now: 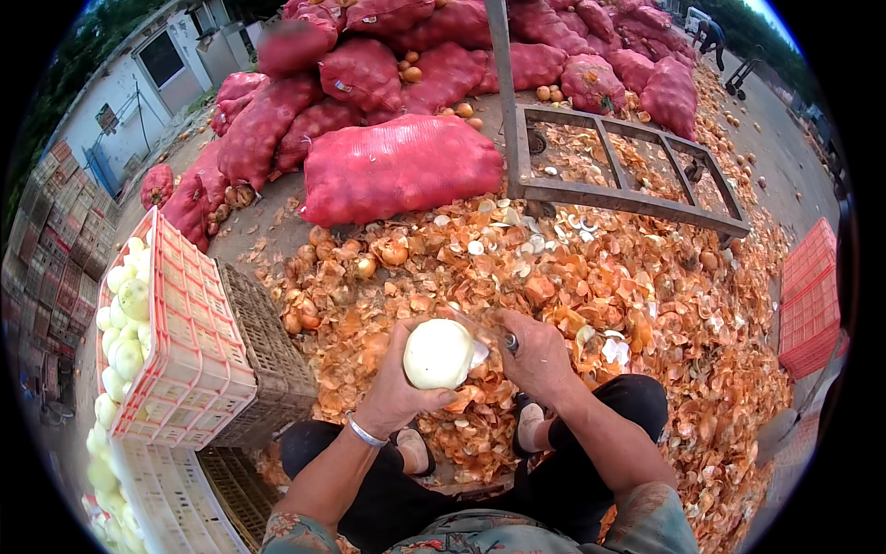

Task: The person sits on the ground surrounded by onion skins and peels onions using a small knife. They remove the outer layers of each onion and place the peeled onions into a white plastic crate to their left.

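Observation:
A peeled white onion [437, 354] rests in my left hand [389, 401], with the fingers and thumb curled around its left side and underside. My right hand [543, 354] grips a knife [511, 342]. The end of its handle shows beside the fingers, and the thin blade, blurred, points left toward the top of the onion. A whitish scrap of peel [479, 354] shows at the onion's right side. Below both hands, orange-brown onion skins [450, 443] cover the ground between my feet.
At left, a pink-and-white plastic crate [187, 353] full of peeled onions stands against a dark crate [259, 346]. Ahead lie a stuffed red mesh sack [405, 166], a metal hand-truck frame [633, 194] and loose unpeeled onions [394, 251]. Red crates [808, 305] stand right; a person [710, 40] bends far off.

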`<state>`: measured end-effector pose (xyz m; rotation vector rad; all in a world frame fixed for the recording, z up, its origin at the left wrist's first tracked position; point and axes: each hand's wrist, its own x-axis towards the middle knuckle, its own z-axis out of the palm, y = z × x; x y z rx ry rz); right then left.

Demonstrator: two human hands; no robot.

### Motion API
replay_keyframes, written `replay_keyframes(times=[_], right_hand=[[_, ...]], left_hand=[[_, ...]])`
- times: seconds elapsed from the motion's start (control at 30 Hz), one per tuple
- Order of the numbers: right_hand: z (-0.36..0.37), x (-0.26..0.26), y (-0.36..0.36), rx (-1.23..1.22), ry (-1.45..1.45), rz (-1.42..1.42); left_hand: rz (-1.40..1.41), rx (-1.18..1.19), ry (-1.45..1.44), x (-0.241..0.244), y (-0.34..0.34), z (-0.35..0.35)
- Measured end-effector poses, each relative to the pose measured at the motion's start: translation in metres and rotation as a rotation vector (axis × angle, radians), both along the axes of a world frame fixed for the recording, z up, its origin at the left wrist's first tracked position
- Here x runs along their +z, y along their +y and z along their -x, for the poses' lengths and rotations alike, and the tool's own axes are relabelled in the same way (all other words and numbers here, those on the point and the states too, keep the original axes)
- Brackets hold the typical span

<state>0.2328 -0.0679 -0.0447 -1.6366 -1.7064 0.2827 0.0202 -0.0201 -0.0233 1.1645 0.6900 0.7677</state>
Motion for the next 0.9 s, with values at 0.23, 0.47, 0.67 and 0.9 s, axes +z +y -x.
replay_keyframes(times=[0.23,0.47,0.67,0.9], right_hand=[[0.015,0.027,-0.009,0.117,-0.203,-0.143],[0.002,0.003,0.006,-0.051,-0.223,-0.028],[0.009,0.026,-0.002,-0.071,0.353,0.234],[0.029,-0.006,0.014,-0.065,0.426,0.252]], left_hand=[[0.052,-0.029,-0.087,-0.002,-0.003,0.009],[0.036,-0.162,-0.183,0.001,-0.018,0.026],[0.218,-0.151,-0.372,-0.004,-0.029,0.041],[0.133,0.412,-0.262,0.004,-0.079,0.138]])
